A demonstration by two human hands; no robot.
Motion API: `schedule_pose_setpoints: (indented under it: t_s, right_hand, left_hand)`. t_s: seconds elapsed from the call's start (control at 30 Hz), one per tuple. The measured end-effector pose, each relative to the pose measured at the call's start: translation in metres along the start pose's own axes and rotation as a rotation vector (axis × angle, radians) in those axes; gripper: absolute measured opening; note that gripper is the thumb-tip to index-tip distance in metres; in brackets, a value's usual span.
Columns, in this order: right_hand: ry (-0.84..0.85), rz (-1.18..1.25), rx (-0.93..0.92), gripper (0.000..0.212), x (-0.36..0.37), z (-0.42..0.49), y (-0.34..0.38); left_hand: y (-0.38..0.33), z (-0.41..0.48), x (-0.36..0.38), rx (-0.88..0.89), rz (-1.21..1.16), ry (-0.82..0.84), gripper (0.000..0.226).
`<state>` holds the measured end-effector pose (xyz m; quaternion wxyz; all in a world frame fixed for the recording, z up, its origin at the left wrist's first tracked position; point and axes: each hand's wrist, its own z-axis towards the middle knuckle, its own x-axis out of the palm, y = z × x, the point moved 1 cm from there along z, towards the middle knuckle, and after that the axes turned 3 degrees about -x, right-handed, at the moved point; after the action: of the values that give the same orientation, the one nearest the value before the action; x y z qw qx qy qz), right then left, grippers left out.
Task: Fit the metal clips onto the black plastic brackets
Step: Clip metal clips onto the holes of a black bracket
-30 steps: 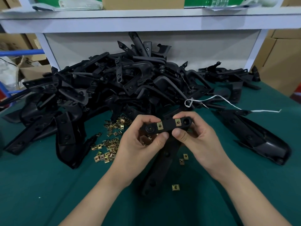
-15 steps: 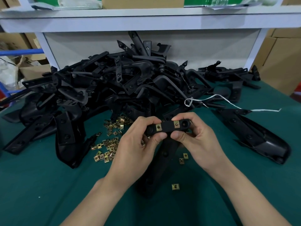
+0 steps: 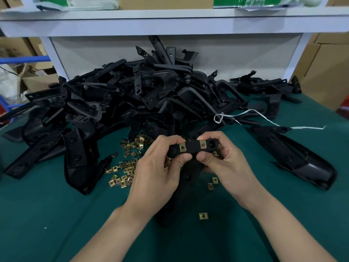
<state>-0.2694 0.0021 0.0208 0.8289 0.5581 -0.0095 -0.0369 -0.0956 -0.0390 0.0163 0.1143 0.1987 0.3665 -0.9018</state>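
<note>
Both hands hold one black plastic bracket (image 3: 193, 147) above the green table. Its top bar faces me with two brass metal clips on it, the left clip (image 3: 182, 147) and the right clip (image 3: 203, 144). My left hand (image 3: 158, 167) pinches the bar's left end, thumb under the left clip. My right hand (image 3: 224, 161) grips the right end, thumb below the right clip. The bracket's long leg hangs down between my wrists. Loose brass clips (image 3: 126, 165) lie scattered on the table left of my hands.
A big heap of black brackets (image 3: 143, 95) fills the back of the green table (image 3: 56, 214). One long bracket (image 3: 296, 157) lies at the right. A white string (image 3: 264, 118) trails across. Single clips (image 3: 203, 216) lie near my wrists. A white shelf (image 3: 170, 21) stands behind.
My hands have lifted the bracket slightly up and away from me. My left thumb has slid along the bar toward the left clip. The grip stays the same.
</note>
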Motion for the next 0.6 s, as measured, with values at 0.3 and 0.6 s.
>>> schedule_pose_setpoints:
  t_s: [0.3,0.6]
  right_hand:
    - [0.088,0.158,0.168,0.05,-0.0029,0.0015,-0.01]
    - [0.066,0.163,0.186,0.05,-0.0026,0.0023,-0.0103]
  left_hand:
    - [0.0025,-0.0025,-0.0004,-0.03,0.042,0.032,0.029]
    - [0.0027,-0.0021,0.0002,-0.064,0.016,0.037,0.028]
